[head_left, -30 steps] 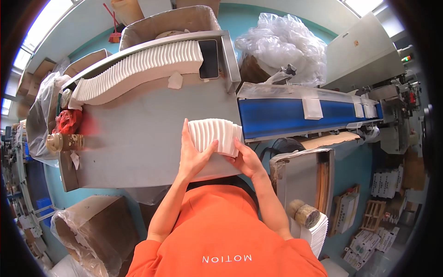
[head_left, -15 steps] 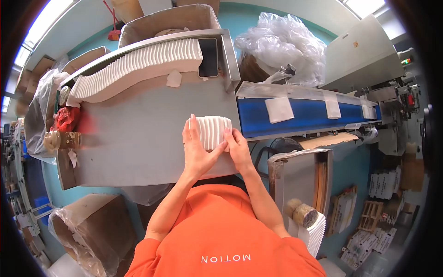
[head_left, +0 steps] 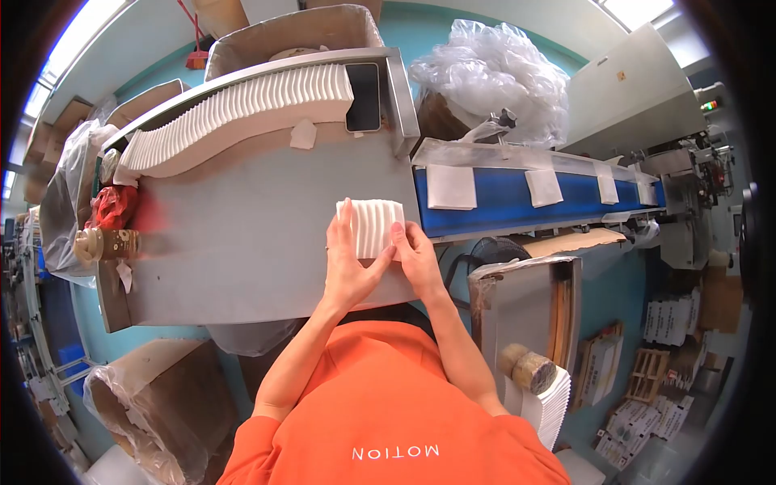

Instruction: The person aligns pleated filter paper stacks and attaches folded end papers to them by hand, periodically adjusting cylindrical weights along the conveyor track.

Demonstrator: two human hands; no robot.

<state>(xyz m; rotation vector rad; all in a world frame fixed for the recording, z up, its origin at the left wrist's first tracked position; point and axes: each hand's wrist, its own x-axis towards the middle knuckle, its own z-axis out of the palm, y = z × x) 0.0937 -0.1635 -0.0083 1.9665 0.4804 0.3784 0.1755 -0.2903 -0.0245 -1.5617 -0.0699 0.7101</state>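
Note:
A short row of folded white napkins stands between my hands on the grey metal table. My left hand is closed round its left end and near side. My right hand grips the right end, thumb and fingers against the outer napkin. To the right, the blue conveyor belt carries several flat white napkins, the nearest one close to the table edge. A long curved row of the same napkins lines the back of the table.
A phone stands by the long row's right end, and a loose white piece lies before it. A red plastic bag and a jar sit at the left edge. Clear plastic bags are heaped behind the conveyor.
On the conveyor the flat napkins have shifted, with one now close to the table edge. My hands keep hold of the short napkin row, almost in the same place.

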